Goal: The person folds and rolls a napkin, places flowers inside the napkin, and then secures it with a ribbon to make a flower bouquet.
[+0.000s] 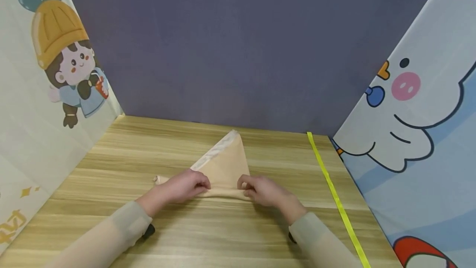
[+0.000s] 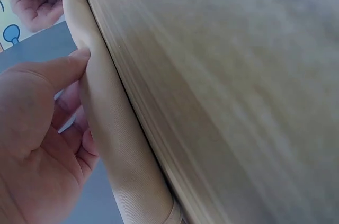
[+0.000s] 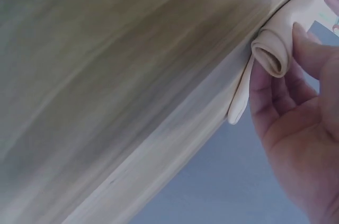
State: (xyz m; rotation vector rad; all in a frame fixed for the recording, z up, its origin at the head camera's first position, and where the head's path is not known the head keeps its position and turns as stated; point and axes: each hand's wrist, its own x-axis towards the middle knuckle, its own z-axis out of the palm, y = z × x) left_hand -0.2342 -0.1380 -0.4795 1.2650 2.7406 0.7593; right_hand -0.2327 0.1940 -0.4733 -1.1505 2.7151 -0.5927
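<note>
A beige cloth [image 1: 227, 161] lies on the table, its far part a triangle with a whitish patterned strip along the left side. Its near edge is rolled into a thick tube, seen closely as the cloth roll [image 2: 114, 123] in the left wrist view. My left hand [image 1: 187, 185] pinches this roll left of its middle, thumb on the near side and fingers curled beyond it. Near the right end, my right hand [image 1: 265, 191] grips the roll between thumb and fingers. The spiral end of the roll [image 3: 273, 54] shows in the right wrist view.
The wood-grain table [image 1: 111, 168] carries a yellow strip [image 1: 332, 187] running front to back on the right. A dark grey panel [image 1: 230, 49] stands at the back, with cartoon-printed panels at the left [image 1: 22, 106] and right [image 1: 439, 193].
</note>
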